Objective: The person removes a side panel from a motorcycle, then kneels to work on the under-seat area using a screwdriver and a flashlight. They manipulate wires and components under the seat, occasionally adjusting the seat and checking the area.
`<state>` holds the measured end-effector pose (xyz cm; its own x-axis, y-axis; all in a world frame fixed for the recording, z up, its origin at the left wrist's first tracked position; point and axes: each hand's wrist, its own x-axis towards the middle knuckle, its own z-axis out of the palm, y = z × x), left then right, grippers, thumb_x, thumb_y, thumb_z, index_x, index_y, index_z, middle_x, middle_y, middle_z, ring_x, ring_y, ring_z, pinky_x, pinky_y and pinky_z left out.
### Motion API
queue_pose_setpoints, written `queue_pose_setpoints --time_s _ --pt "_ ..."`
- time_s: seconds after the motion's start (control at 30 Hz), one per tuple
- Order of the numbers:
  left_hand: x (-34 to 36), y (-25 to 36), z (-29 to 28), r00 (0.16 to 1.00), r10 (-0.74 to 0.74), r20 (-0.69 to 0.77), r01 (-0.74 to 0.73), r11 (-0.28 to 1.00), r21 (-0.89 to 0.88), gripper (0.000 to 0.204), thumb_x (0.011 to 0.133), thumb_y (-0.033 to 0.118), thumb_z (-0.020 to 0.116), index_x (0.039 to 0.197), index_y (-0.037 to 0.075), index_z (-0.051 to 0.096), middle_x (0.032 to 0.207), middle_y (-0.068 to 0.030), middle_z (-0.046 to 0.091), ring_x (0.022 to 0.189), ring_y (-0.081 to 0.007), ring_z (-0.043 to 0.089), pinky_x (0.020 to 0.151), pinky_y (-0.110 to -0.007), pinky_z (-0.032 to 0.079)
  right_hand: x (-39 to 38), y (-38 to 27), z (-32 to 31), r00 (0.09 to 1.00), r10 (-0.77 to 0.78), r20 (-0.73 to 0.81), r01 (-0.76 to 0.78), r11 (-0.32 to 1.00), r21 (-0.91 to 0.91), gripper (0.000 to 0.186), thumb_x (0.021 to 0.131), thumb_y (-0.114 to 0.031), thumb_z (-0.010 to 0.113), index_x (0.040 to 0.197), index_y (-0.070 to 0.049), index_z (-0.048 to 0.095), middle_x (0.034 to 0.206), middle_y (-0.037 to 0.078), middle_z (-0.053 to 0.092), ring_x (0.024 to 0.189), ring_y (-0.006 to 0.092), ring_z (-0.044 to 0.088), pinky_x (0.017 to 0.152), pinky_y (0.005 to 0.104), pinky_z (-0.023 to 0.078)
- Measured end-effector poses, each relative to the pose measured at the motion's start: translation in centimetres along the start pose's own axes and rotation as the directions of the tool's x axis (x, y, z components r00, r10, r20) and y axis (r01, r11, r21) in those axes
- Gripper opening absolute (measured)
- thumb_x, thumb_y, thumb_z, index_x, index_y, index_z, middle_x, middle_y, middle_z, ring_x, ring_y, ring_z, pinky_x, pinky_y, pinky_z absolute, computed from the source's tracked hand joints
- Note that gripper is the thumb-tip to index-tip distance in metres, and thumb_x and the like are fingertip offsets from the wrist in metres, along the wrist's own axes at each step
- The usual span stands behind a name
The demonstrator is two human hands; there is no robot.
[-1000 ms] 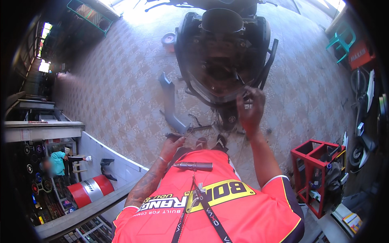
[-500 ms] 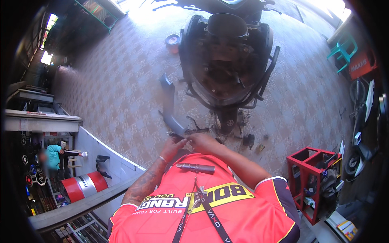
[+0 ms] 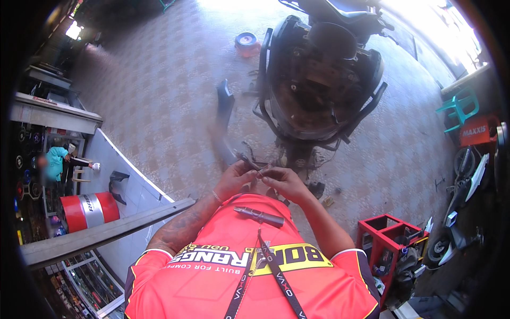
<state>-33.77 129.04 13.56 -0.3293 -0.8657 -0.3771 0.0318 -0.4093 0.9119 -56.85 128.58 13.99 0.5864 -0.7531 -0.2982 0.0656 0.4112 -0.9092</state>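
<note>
My left hand is closed around the near end of a long, dark curved plastic panel, which stretches away from me and is smeared by motion lower down. Opposite it my right hand is closed, its fingertips pinched near my left fingers. What lies between those fingertips is too small to make out. Just beyond the hands a thin dark piece shows. Past them stands a partly stripped scooter, its open, dark hollow facing up.
An orange round container stands on the tiled floor left of the scooter. To the right are a red metal frame cart, a green plastic stool and another motorbike. A red drum and a person are at left.
The view has shifted, so the scooter sits further right. My hands have risen slightly away from my body, the right one turning so its fingers show. The panel's near part has moved.
</note>
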Motion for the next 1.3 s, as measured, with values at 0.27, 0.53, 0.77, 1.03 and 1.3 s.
queue_pose_setpoints --time_s 0.27,0.53,0.77,1.03,1.3 --pt "0.3 2.6 1.8 0.999 0.020 0.024 -0.018 0.994 -0.108 0.020 0.097 0.011 0.062 0.115 0.002 0.059 0.098 -0.0069 0.069 0.094 -0.0143 0.067 0.086 -0.030 0.053 -1.5 -2.4 -0.4 0.994 -0.030 0.107 -0.015 0.918 0.396 0.024 0.093 -0.015 0.070 0.114 -0.003 0.066 0.103 0.000 0.067 0.096 0.0085 0.060 0.084 0.0259 0.048" --pt "1.2 5.1 4.5 0.985 0.045 0.165 -0.038 0.998 -0.048 0.033 0.096 0.010 0.064 0.127 0.004 0.053 0.110 -0.0052 0.065 0.100 -0.0130 0.062 0.088 -0.029 0.050 -5.3 -6.0 -1.5 0.959 -0.226 -0.172 0.124 0.878 -0.463 0.022 0.089 -0.008 0.069 0.109 -0.001 0.062 0.099 0.010 0.069 0.091 0.0174 0.066 0.081 0.0338 0.052" --pt "3.1 3.1 5.1 0.968 -0.022 0.250 -0.010 0.992 0.128 0.047 0.095 0.011 0.066 0.136 0.004 0.044 0.104 -0.0030 0.059 0.093 -0.0117 0.058 0.083 -0.028 0.049 -8.7 -1.8 -2.1 0.768 -0.239 -0.595 0.016 0.935 -0.355 0.062 0.084 -0.007 0.073 0.138 -0.006 0.042 0.092 0.012 0.068 0.086 0.0229 0.069 0.076 0.0369 0.053" --pt "5.2 0.1 3.5 0.937 -0.113 0.332 0.047 0.979 0.201 0.057 0.095 0.015 0.067 0.141 0.004 0.036 0.096 -0.0029 0.058 0.088 -0.0104 0.058 0.079 -0.028 0.049 -15.0 5.1 -1.9 0.793 0.094 -0.602 0.280 0.822 0.496 0.050 0.088 -0.007 0.073 0.133 -0.007 0.052 0.096 0.004 0.068 0.082 0.0152 0.067 0.074 0.0297 0.055" --pt "7.1 -3.0 0.6 0.870 -0.158 0.467 0.117 0.986 0.117 0.066 0.094 0.012 0.068 0.146 0.004 0.028 0.085 0.0008 0.056 0.079 -0.0073 0.055 0.073 -0.024 0.047 -17.3 4.6 4.0 0.452 -0.044 -0.891 0.230 0.971 0.069 0.015 0.089 -0.009 0.074 0.101 -0.003 0.069 0.091 0.005 0.072 0.083 0.0141 0.068 0.080 0.0265 0.054"
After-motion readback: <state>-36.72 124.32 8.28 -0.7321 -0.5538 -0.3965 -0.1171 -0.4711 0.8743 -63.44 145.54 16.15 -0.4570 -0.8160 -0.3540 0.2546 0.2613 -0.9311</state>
